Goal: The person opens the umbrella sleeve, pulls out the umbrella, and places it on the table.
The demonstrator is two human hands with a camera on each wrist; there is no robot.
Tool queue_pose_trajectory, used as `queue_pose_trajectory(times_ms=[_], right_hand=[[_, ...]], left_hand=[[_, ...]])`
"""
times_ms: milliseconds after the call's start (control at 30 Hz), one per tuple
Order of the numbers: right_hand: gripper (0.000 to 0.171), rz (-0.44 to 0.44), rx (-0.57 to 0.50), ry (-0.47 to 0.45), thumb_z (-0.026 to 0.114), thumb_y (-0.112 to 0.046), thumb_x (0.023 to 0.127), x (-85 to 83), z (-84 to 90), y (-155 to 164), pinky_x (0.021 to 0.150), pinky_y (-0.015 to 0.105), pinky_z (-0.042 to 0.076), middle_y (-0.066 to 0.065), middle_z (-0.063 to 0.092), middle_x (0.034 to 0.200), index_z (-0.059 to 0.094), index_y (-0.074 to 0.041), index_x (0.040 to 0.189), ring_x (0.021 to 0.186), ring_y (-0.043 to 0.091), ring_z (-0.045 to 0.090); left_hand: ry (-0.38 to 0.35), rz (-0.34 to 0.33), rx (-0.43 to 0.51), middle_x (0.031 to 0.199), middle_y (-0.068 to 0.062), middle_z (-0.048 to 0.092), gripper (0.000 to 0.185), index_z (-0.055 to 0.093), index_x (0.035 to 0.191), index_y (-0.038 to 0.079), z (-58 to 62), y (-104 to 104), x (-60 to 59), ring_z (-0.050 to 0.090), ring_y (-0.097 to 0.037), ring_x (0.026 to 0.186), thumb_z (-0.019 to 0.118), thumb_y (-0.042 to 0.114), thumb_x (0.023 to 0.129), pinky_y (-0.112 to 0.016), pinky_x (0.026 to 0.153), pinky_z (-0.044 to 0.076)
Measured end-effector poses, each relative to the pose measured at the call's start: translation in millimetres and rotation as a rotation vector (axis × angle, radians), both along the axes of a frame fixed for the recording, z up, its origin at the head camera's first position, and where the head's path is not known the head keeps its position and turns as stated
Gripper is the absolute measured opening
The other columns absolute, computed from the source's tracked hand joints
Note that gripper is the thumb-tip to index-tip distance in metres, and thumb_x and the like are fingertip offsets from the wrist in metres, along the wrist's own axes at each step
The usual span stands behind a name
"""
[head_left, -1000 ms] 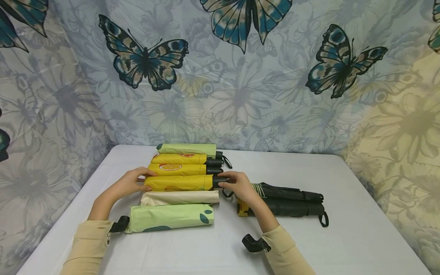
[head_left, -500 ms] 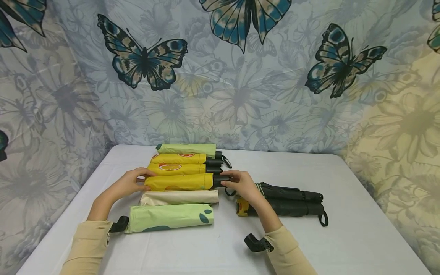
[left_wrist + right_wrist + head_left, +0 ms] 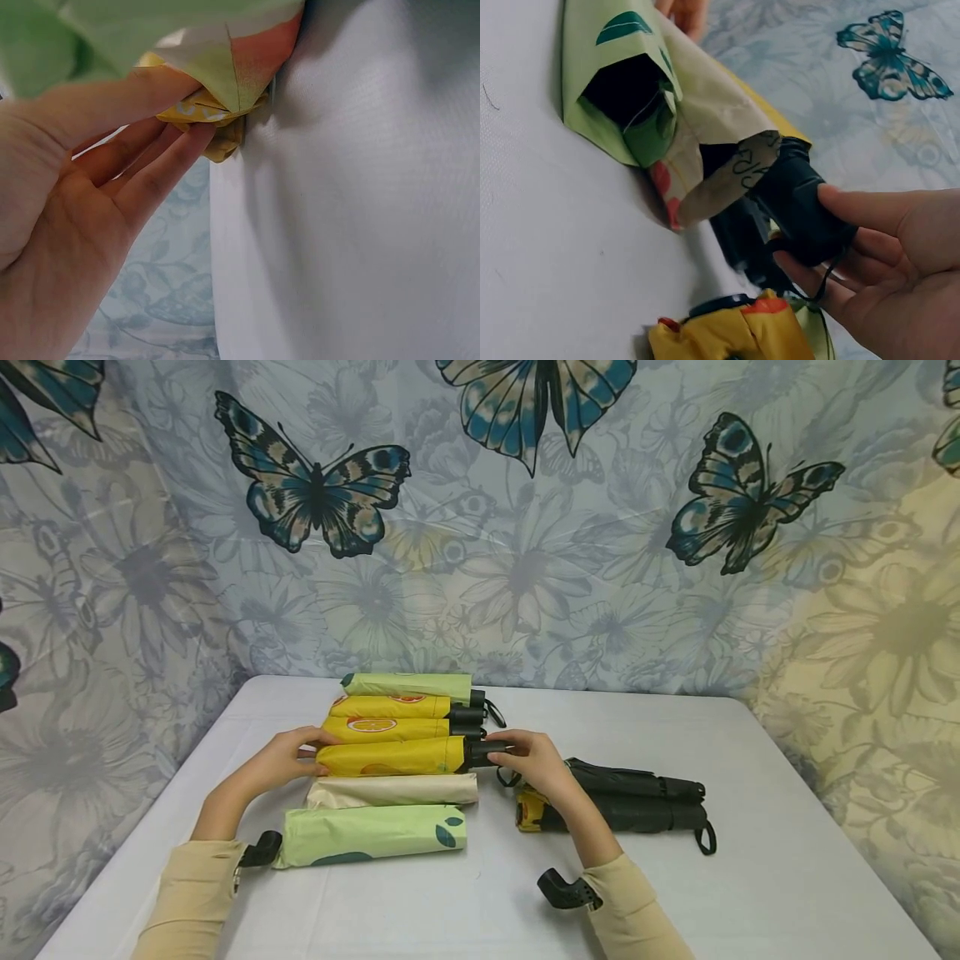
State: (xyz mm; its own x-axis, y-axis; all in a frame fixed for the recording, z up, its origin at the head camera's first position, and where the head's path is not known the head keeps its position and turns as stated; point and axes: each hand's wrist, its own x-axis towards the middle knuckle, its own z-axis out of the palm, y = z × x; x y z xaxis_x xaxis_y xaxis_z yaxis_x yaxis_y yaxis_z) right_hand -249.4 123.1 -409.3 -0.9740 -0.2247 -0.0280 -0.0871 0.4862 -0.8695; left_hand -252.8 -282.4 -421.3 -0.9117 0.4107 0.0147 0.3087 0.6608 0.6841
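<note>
A folded umbrella's black handle (image 3: 483, 753) sticks out of the right end of a yellow cover (image 3: 390, 758) in the middle of a row. My left hand (image 3: 281, 758) holds the cover's left end, with yellow fabric (image 3: 199, 109) between thumb and fingers in the left wrist view. At the other end my right hand (image 3: 538, 764) pinches the tip of the handle (image 3: 802, 210), its wrist loop hanging by the fingers. Nearer me lie a beige cover (image 3: 393, 791) and a light green cover (image 3: 375, 835); their open ends show dark hollows in the right wrist view.
Behind the held one lie two yellow covered umbrellas (image 3: 405, 729) and a light green one (image 3: 408, 684). Two bare folded black umbrellas (image 3: 637, 814) rest to the right, partly behind my right forearm. All are on a white table (image 3: 750, 893) before a butterfly-print cloth (image 3: 517, 568).
My right hand has shifted slightly right with the handle, and more black shows beyond the yellow cover's edge. My left hand and the cover stay in place.
</note>
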Motion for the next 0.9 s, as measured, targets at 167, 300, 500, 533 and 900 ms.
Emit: queue_pose_trajectory(times_ms=[167, 300, 500, 533, 900], right_hand=[[0.035, -0.035, 0.008, -0.026, 0.070, -0.023, 0.090, 0.3, 3.4, 7.3, 0.090, 0.039, 0.056, 0.009, 0.065, 0.129, 0.068, -0.014, 0.125, 0.107, 0.023, 0.067], [0.035, -0.048, 0.002, -0.038, 0.070, -0.023, 0.091, 1.9, 6.2, 12.5, 0.095, 0.043, 0.054, 0.009, 0.065, 0.129, 0.067, -0.016, 0.125, 0.109, 0.023, 0.067], [0.037, -0.075, -0.032, -0.060, 0.069, -0.025, 0.092, 3.2, 7.0, 20.1, 0.103, 0.050, 0.049, 0.011, 0.061, 0.135, 0.066, -0.016, 0.127, 0.118, 0.029, 0.063], [0.038, -0.080, -0.044, -0.068, 0.069, -0.025, 0.092, 3.0, 6.9, 21.6, 0.104, 0.050, 0.048, 0.011, 0.061, 0.136, 0.065, -0.015, 0.128, 0.120, 0.030, 0.062], [0.041, -0.118, -0.090, -0.091, 0.066, -0.031, 0.094, 2.6, 9.8, 35.9, 0.107, 0.052, 0.044, 0.011, 0.054, 0.142, 0.062, -0.016, 0.131, 0.123, 0.031, 0.057]], left_hand=[[0.000, 0.008, -0.013, 0.127, -0.025, 0.059, 0.043, 0.060, 0.125, -0.003, 0.3, -0.1, 0.5, 0.056, -0.043, 0.117, 0.072, 0.003, 0.085, -0.050, 0.097, 0.053], [0.005, 0.011, -0.022, 0.125, -0.024, 0.060, 0.042, 0.060, 0.124, -0.002, 0.3, 0.1, 0.5, 0.057, -0.042, 0.116, 0.073, 0.003, 0.084, -0.048, 0.096, 0.054], [0.022, 0.006, -0.017, 0.122, -0.021, 0.062, 0.040, 0.062, 0.122, -0.001, -1.4, 0.2, -0.6, 0.058, -0.040, 0.114, 0.073, 0.004, 0.084, -0.048, 0.095, 0.054], [0.025, 0.006, -0.016, 0.122, -0.021, 0.062, 0.040, 0.062, 0.122, -0.001, -1.7, 0.1, -0.7, 0.059, -0.040, 0.114, 0.073, 0.004, 0.084, -0.048, 0.095, 0.054], [0.037, 0.012, -0.022, 0.120, -0.020, 0.063, 0.037, 0.064, 0.120, 0.000, -3.1, 0.4, -1.2, 0.059, -0.039, 0.112, 0.073, 0.003, 0.084, -0.048, 0.094, 0.055]])
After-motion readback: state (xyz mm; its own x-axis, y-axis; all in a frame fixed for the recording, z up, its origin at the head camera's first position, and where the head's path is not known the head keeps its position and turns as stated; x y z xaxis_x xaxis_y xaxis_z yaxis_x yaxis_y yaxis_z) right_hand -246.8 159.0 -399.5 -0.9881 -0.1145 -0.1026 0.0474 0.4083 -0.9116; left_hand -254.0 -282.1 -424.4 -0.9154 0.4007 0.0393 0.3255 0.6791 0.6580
